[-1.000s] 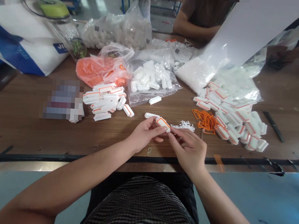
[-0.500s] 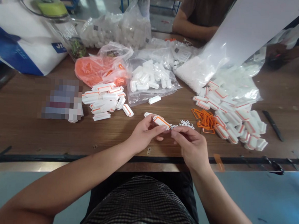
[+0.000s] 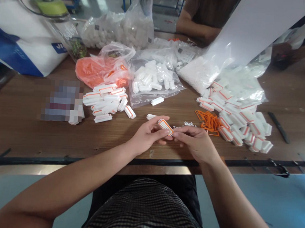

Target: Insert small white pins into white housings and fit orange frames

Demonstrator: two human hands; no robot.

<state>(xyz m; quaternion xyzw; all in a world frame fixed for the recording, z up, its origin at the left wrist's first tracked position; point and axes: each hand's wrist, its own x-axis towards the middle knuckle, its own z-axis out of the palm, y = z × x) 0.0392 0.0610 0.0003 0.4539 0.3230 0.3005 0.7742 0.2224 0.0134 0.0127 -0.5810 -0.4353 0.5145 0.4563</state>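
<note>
Near the table's [image 3: 119, 144] front edge, the left hand [image 3: 146, 136] is gripping an orange-rimmed case [image 3: 165, 125]. The right hand [image 3: 196, 141] is touching the case's end; whether it is pinching anything is unclear.

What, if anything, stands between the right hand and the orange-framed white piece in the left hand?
Nothing visible does: the right hand is at the lower-right end of the orange-framed white piece in the left hand. The small white bits lie farther back, on the table.
</note>
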